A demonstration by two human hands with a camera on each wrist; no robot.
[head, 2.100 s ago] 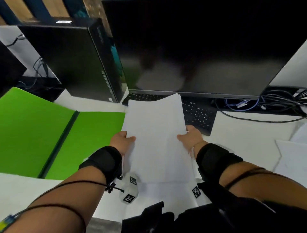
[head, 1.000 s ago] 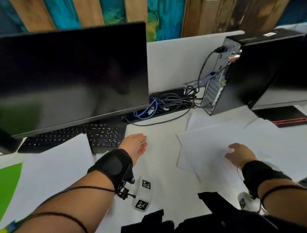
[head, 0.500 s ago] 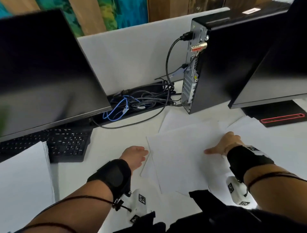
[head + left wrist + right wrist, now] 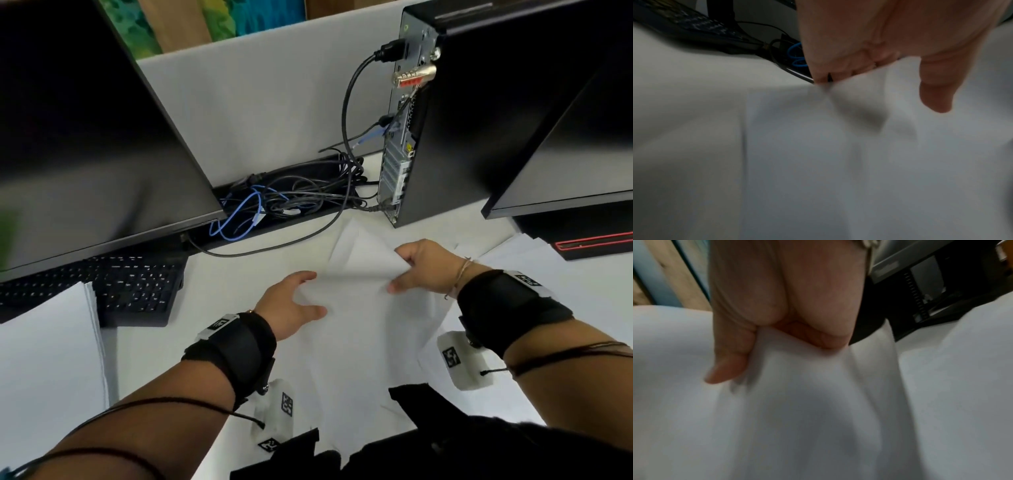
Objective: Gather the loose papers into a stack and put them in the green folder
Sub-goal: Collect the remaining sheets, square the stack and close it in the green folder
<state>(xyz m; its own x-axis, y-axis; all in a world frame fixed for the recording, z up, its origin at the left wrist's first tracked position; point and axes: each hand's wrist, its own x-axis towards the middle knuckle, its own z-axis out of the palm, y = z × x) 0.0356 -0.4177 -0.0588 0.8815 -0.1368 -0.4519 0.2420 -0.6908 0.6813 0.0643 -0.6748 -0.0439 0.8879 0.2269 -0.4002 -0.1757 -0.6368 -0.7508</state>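
White loose sheets (image 4: pixel 356 315) lie in the middle of the white desk, their far end raised off it. My left hand (image 4: pixel 313 291) grips their left edge with the thumb on top (image 4: pixel 935 97) and the fingers underneath. My right hand (image 4: pixel 399 270) pinches their right edge, thumb (image 4: pixel 729 363) over the paper (image 4: pixel 818 402) and fingers curled beneath. More loose papers (image 4: pixel 513 250) lie on the right, and another sheet (image 4: pixel 349 236) shows behind the raised one. A gathered paper stack (image 4: pixel 44 359) rests at the left. The green folder is out of view.
A dark monitor (image 4: pixel 85 137) stands at the left with a black keyboard (image 4: pixel 130 287) below it. Tangled cables (image 4: pixel 274 205) run along the grey divider. A black computer tower (image 4: pixel 462 120) and a second monitor (image 4: pixel 565 137) stand at the right.
Both hands left the stack on the left and my view swung right. The right hand lay flat on the loose sheets; now both hands grip their edges and the far end is raised.
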